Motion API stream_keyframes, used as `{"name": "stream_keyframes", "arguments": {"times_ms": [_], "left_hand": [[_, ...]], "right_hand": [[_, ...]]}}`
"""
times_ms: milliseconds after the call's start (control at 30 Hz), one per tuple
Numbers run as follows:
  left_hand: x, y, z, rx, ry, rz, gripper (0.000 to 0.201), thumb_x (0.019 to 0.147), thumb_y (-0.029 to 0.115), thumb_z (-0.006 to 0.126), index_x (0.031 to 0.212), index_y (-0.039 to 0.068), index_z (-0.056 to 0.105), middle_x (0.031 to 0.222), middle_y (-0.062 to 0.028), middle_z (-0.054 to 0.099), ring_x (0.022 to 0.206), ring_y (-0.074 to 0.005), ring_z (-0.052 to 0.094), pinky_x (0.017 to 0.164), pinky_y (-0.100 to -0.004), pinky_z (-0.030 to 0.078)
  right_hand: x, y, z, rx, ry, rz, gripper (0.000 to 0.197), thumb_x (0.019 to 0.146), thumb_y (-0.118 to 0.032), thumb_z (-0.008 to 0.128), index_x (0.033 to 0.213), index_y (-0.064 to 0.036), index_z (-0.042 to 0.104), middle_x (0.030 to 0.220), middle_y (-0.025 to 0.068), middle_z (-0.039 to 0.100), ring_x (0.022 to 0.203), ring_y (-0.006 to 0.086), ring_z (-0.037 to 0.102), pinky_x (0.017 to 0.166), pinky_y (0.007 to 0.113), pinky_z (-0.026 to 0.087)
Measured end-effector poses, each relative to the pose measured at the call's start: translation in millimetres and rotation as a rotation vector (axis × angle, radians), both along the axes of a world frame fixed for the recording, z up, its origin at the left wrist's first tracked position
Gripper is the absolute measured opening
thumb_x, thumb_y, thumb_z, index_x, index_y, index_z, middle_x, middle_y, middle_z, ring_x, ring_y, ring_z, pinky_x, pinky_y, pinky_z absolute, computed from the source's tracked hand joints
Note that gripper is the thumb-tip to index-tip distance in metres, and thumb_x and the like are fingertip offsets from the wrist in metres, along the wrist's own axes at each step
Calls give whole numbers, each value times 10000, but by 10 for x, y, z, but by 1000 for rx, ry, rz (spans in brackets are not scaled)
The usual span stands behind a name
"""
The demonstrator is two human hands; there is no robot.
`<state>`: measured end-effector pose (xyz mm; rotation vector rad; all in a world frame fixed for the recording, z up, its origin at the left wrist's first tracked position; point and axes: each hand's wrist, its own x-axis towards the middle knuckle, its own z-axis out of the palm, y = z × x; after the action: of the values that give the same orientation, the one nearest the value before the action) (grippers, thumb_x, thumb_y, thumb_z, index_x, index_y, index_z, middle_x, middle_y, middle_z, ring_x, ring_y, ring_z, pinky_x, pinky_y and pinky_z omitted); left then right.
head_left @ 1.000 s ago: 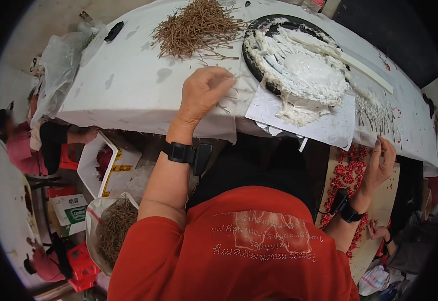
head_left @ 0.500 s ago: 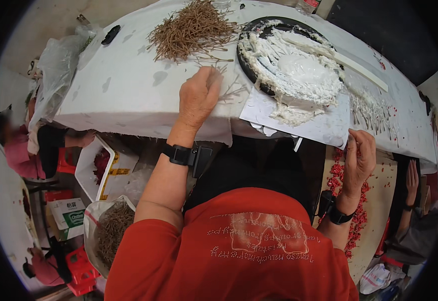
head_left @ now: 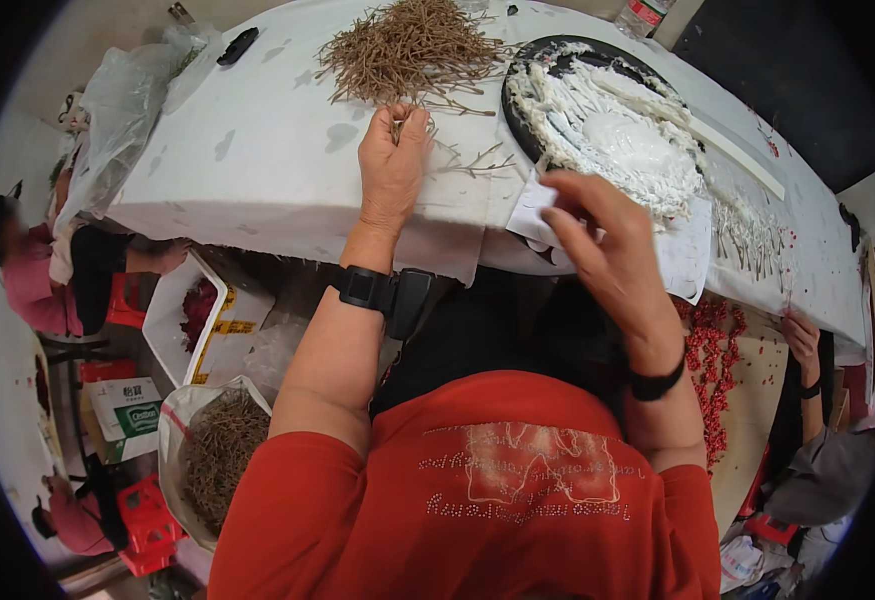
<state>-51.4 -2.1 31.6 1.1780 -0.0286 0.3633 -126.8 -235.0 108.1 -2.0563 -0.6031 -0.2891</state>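
My left hand (head_left: 394, 155) is at the near edge of a heap of thin brown forked twigs (head_left: 412, 50), its fingers closed on a twig. A few loose twigs (head_left: 477, 162) lie on the cloth beside it. My right hand (head_left: 607, 240) is over white paper sheets (head_left: 685, 255), thumb and forefinger apart with nothing visible between them. Just beyond it sits a round black tray (head_left: 519, 105) smeared with thick white paste (head_left: 622, 140). A long pale strip (head_left: 742, 160) rests across the tray's right side.
White-tipped twigs (head_left: 742, 235) lie right of the tray. Below the table edge, red berries (head_left: 707, 370) cover a tan board (head_left: 757, 390). A sack of twigs (head_left: 222, 440) and a white box (head_left: 169, 330) stand left. Another person's hand (head_left: 802, 340) is at right; others sit left.
My right hand has swung left from beside the berries to over the paper by the tray. My left hand has reached forward to the heap and closed on a twig.
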Motion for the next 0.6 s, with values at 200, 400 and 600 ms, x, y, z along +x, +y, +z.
{"name": "stream_keyframes", "arguments": {"times_ms": [200,400,600], "left_hand": [[32,9,-84,156,-62,-2,160,967,164,622,1024,35,547,890,33,543,769,-26,465,677,-196,425],[-54,-88,8,93,-59,-22,172,963,159,627,1029,22,548,855,26,546,672,-23,455,574,-184,395],[-37,-42,-24,76,-98,-66,166,962,147,635,1031,22,549,819,18,544,585,-31,435,484,-183,343]], "right_hand": [[305,611,-259,-38,-133,61,161,857,-74,656,1015,-42,663,813,121,642,660,287,614,598,367,483],[334,766,-359,-89,-276,48,101,851,-71,646,948,-43,647,800,145,625,702,344,617,611,410,487],[294,647,-234,-58,-308,0,84,842,-38,643,926,-40,639,813,150,627,738,353,621,620,407,490]]}}
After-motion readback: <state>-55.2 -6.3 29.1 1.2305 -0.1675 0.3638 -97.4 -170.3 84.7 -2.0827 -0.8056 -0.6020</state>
